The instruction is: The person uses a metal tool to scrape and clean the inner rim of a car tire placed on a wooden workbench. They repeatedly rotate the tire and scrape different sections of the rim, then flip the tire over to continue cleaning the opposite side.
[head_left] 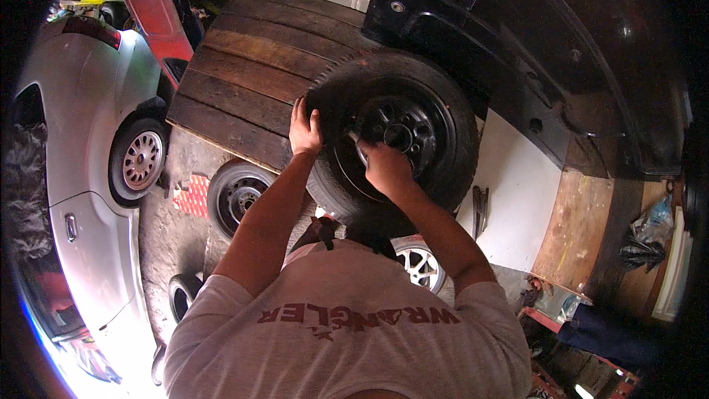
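Observation:
A wheel with a black steel rim and a dark rubber tire is in front of me, at the near right edge of a plank platform. My left hand rests against the tire's left side, fingers stretched along the rubber. Over the lower left part of the rim is my right hand, its fingers closed. A short, pale tip shows just beyond those fingers, but the palm hides whatever they hold.
A silver car stands at the left. On the floor are a second wheel, a loose tire and a light-spoked wheel. Dark tools lie on a white panel at the right, below a large black body panel.

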The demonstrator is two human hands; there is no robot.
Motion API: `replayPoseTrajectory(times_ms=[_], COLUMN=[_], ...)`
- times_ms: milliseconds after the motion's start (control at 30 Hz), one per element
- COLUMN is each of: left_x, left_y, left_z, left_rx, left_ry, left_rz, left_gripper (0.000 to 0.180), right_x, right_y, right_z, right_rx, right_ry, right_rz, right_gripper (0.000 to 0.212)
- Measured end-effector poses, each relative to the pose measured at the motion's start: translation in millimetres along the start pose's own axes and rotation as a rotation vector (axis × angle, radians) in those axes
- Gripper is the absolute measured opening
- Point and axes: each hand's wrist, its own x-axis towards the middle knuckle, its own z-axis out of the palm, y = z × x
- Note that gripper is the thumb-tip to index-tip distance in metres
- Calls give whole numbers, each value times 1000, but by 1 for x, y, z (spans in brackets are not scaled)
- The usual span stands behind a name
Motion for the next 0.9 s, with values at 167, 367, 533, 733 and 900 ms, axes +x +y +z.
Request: replayPoseTrajectory(times_ms=[167,367,533,733,900], left_x=[0,1,0,1,0], left_y=[8,4,-1,4,2], left_z=[-2,-3,-2,-2,-2], left_rx=[-11,14,-11,-27,-23], left_ry=[-31,-13,2,1,12], left_rz=[-28,-11,-3,11,24], left_gripper=[58,59,56,54,54], right_x=[18,11,-2,14,-19], right_y=[-8,-18,-15,-2,-2], right_z=[3,1,-31,4,7], right_rx=[-8,-78,89,109,45], right_ry=[-45,-142,-42,27,-30], right_rz=[77,16,65,37,-43], right_gripper=[58,47,40,59,47])
